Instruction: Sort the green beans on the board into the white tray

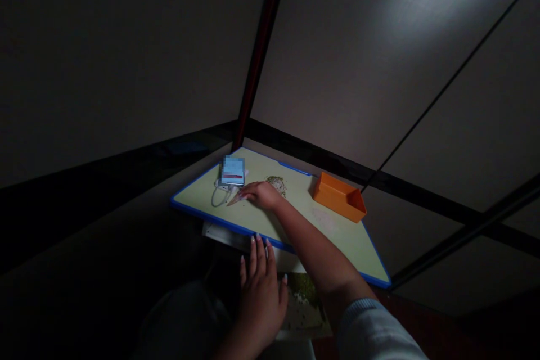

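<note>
My right hand [262, 194] reaches far out over a pale yellow board with a blue rim [202, 215]. Its fingers are pinched on a thin, pointed paper cone [234, 199] that lies on the board. A small pile of greenish-brown crumbs [277, 183] sits just behind that hand. My left hand [260, 288] rests near me at the board's front edge, fingers stretched out and together, holding nothing. A light sleeve covers my right upper arm.
A small blue-and-white box [232, 171] lies at the board's far corner, with a white cable loop [219, 196] beside it. An orange open tray [340, 197] stands at the right. Below the board is a sheet with greenish crumbs [304, 291]. Dark walls surround the corner.
</note>
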Available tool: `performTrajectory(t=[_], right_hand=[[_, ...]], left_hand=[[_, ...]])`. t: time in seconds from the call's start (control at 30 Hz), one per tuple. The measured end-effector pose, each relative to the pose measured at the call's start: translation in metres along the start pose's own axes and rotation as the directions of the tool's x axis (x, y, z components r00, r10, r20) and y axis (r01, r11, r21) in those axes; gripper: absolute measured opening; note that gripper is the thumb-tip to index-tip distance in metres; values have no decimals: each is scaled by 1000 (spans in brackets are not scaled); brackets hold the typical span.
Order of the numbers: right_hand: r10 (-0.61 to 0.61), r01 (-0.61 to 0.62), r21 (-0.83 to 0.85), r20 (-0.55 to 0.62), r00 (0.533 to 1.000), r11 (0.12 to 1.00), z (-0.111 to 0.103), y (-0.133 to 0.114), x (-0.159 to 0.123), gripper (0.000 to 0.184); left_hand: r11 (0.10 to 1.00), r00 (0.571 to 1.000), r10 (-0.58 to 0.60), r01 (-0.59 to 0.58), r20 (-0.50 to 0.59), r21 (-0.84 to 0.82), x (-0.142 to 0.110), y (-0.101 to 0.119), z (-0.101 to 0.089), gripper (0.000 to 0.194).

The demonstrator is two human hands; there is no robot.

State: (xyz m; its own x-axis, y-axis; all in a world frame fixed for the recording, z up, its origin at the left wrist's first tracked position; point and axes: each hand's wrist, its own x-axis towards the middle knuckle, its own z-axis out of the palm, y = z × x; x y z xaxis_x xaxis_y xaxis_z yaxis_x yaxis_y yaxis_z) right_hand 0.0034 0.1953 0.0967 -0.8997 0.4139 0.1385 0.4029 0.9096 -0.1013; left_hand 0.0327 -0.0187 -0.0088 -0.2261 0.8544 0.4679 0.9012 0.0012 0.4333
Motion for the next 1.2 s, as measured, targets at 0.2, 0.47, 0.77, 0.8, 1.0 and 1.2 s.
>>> performTrajectory(t=[0.2,0.47,0.77,0.8,1.0,1.2], right_hand=[[-1,1,5,-17,1000,1000,-1,9,-8,24],[-87,93,30,-155,984,995,20,4,-7,25],[-137,141,24,-116,984,990,22,12,2,24],[-129,133,24,-106,986,991,20,14,1,23],[-77,86,49,-151,985,995,13,17,-5,23],[-103,105,6,-147,984,994,27,5,-4,25]], left_hand=[[1000,1000,-7,7,11,-2,0,0,0,63],[1000,998,-26,26,57,1,1,2,-6,62],[999,996,-32,33,84,-4,3,4,-9,61],[999,995,-37,37,88,-5,3,4,-9,61],[999,994,-47,48,94,-8,4,5,-8,63],[1000,996,-28,29,86,-6,3,3,-8,61]])
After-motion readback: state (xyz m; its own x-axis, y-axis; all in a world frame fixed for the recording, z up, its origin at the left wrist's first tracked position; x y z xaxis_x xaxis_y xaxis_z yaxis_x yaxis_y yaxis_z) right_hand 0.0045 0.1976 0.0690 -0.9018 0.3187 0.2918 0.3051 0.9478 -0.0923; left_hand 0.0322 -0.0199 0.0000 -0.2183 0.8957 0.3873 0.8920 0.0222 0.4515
